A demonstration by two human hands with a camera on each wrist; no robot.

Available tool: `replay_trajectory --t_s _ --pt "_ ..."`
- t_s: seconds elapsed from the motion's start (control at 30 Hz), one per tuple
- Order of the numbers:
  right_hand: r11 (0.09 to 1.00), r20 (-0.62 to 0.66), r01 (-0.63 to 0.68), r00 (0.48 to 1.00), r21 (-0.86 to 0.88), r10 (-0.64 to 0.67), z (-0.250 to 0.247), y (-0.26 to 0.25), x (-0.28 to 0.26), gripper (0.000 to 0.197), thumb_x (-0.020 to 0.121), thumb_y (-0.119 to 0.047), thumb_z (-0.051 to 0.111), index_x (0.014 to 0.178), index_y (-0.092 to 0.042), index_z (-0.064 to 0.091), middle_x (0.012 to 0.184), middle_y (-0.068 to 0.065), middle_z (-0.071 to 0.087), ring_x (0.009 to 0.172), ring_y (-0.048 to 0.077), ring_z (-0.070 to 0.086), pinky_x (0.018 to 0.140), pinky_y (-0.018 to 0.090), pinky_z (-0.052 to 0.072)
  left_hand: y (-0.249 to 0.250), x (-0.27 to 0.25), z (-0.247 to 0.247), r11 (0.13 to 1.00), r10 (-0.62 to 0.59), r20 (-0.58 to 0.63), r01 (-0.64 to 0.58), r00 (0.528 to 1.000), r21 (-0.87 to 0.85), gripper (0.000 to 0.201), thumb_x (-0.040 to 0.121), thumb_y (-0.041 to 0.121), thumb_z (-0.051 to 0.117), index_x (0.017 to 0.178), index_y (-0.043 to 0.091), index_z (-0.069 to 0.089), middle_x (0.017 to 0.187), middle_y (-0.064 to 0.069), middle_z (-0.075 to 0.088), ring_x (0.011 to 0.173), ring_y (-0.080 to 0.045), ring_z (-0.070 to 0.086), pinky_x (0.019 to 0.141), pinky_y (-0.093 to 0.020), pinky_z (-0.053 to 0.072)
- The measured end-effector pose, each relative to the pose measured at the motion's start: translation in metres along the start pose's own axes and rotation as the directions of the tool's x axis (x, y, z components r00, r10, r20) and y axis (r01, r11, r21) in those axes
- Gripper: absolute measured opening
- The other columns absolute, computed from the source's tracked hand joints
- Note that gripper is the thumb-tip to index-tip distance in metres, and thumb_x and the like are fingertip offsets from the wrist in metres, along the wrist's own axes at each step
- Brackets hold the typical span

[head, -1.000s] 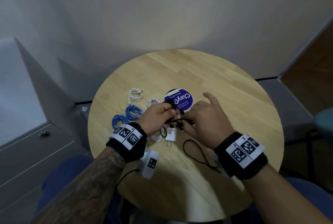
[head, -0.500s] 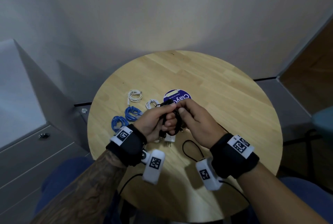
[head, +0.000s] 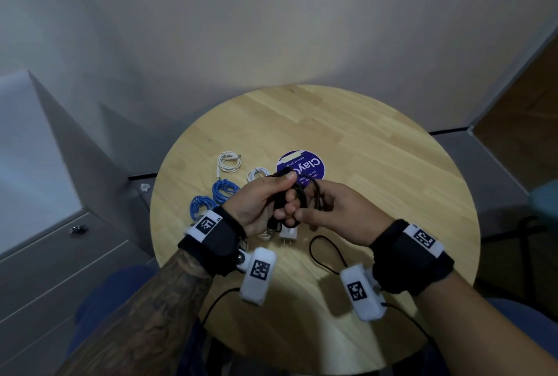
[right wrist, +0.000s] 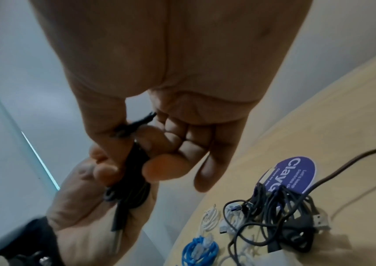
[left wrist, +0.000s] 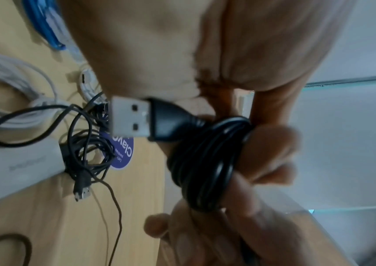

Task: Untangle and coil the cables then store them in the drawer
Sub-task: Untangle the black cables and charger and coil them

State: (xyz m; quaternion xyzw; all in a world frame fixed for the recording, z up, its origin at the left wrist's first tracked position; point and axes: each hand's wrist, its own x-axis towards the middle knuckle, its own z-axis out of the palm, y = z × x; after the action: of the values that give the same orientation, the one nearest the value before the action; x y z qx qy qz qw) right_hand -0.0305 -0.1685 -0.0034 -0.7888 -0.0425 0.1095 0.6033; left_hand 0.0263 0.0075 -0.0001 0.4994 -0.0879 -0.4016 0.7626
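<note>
Risk assessment: the black USB cable [left wrist: 207, 162], wound into a coil in mid-frame of the left wrist view, is secured by finger pressure alone. If either hand eases its hold, the loops are likely to spring apart and the winding would need redoing. The USB-A plug [left wrist: 130, 118] juts free from the coil toward frame left; in my judgement it could catch on the tangled black cables [right wrist: 280, 214] lying on the round wooden table [head: 377, 146] directly below. A loose black lead [head: 327, 251] trails on the table at lower centre of the head view; whether it belongs to the held coil cannot be told, and if it does, lifting the coil could drag it across the white charger [head: 288, 232].

Hand pose: the left hand [head: 259, 203], centre of the head view, is curled round the coil, thumb pressed on top. The right hand [head: 341, 212], just right of it, pinches the coil's near side with thumb and forefinger, remaining fingers folded. Both hands hover above the table.

Other items: two blue cable coils [head: 211, 197] and two white cable coils [head: 229, 161] lie at centre left, near the purple round sticker [head: 308, 164]. The closed grey drawer unit [head: 60, 254] stands at lower left; nothing is stored yet.
</note>
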Motion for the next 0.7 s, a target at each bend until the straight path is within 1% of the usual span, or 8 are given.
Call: replay_trajectory --t_s 0.1,0.2,0.37,0.43,0.5,0.53,0.63,0.7 --pt "0.999 -0.007 0.042 0.999 -0.007 -0.042 0.0 0.0 0.001 0.014 0.082 -0.007 0.064 0.091 -0.017 0.062 0.091 0.013 0.073 0.08 0.028 0.069 0.064 0.039 0.05 -0.003 0.003 0.001 0.993 0.061 -0.005 -0.061 0.998 0.099 0.037 0.093 0.029 0.055 0.064 0.006 0.058 0.058 -0.011 0.058 0.042 -0.014 0.049 0.052 -0.026 0.051" --pt "0.996 -0.012 0.072 0.997 -0.054 -0.073 0.0 -0.004 0.003 0.025 0.085 0.002 0.06 0.086 -0.023 0.061 0.084 0.008 0.073 0.074 0.015 0.066 0.061 0.033 0.047 -0.003 0.005 0.0 0.969 0.119 0.003 -0.117 0.993 0.216 0.034 0.09 0.028 0.054 0.064 0.008 0.061 0.061 -0.012 0.06 0.047 -0.018 0.053 0.054 -0.026 0.049" --pt "0.992 -0.003 0.088 0.996 -0.087 -0.089 -0.003 -0.008 0.003 0.028 0.085 0.009 0.06 0.091 -0.017 0.066 0.08 -0.003 0.074 0.074 0.008 0.069 0.065 0.011 0.046 -0.006 0.008 0.001 0.962 0.143 -0.008 -0.138 0.99 0.236 0.032 0.086 0.023 0.053 0.058 0.008 0.049 0.058 -0.011 0.055 0.05 -0.018 0.049 0.057 -0.026 0.045" --pt "0.983 -0.038 0.106 0.993 -0.151 -0.113 -0.005 -0.006 0.004 0.021 0.084 0.001 0.064 0.089 -0.02 0.067 0.078 -0.007 0.073 0.071 0.007 0.068 0.066 0.017 0.05 -0.008 0.01 -0.003 0.951 0.167 -0.021 -0.155 0.986 0.266 0.03 0.086 0.023 0.056 0.062 0.005 0.056 0.062 -0.012 0.06 0.054 -0.018 0.054 0.06 -0.026 0.048" --pt "0.968 -0.08 0.083 0.991 -0.235 -0.105 -0.007 0.001 0.005 0.007 0.082 -0.018 0.065 0.088 -0.022 0.067 0.08 -0.002 0.073 0.072 0.017 0.068 0.068 0.036 0.056 -0.005 0.01 -0.009 0.936 0.178 -0.035 -0.158 0.983 0.314 0.028 0.086 0.027 0.061 0.074 0.002 0.067 0.072 -0.014 0.066 0.066 -0.023 0.063 0.07 -0.03 0.055" --pt "0.966 -0.103 0.069 0.99 -0.251 -0.097 -0.007 0.004 0.005 0.008 0.081 -0.022 0.064 0.089 -0.021 0.066 0.081 0.001 0.073 0.073 0.02 0.068 0.069 0.039 0.057 -0.004 0.01 -0.012 0.927 0.177 -0.034 -0.155 0.984 0.341 0.029 0.086 0.028 0.061 0.078 0.001 0.068 0.075 -0.014 0.067 0.071 -0.024 0.065 0.075 -0.031 0.056" --pt "0.975 -0.183 0.055 0.979 -0.214 -0.095 -0.002 0.011 0.007 0.016 0.08 -0.025 0.062 0.091 -0.013 0.063 0.08 0.006 0.072 0.071 0.028 0.065 0.064 0.043 0.055 -0.006 0.012 -0.011 0.932 0.189 -0.039 -0.166 0.981 0.323 0.031 0.092 0.031 0.055 0.081 0.003 0.062 0.067 -0.008 0.062 0.067 -0.02 0.062 0.071 -0.027 0.053" --pt "0.994 -0.212 0.04 0.975 -0.101 -0.061 0.001 0.015 0.011 0.016 0.084 -0.014 0.063 0.095 -0.003 0.061 0.078 0.007 0.072 0.065 0.027 0.063 0.06 0.042 0.053 -0.013 0.016 -0.007 0.952 0.191 -0.068 -0.168 0.979 0.257 0.033 0.095 0.034 0.053 0.085 0.003 0.058 0.062 -0.004 0.052 0.063 -0.02 0.057 0.071 -0.031 0.049"
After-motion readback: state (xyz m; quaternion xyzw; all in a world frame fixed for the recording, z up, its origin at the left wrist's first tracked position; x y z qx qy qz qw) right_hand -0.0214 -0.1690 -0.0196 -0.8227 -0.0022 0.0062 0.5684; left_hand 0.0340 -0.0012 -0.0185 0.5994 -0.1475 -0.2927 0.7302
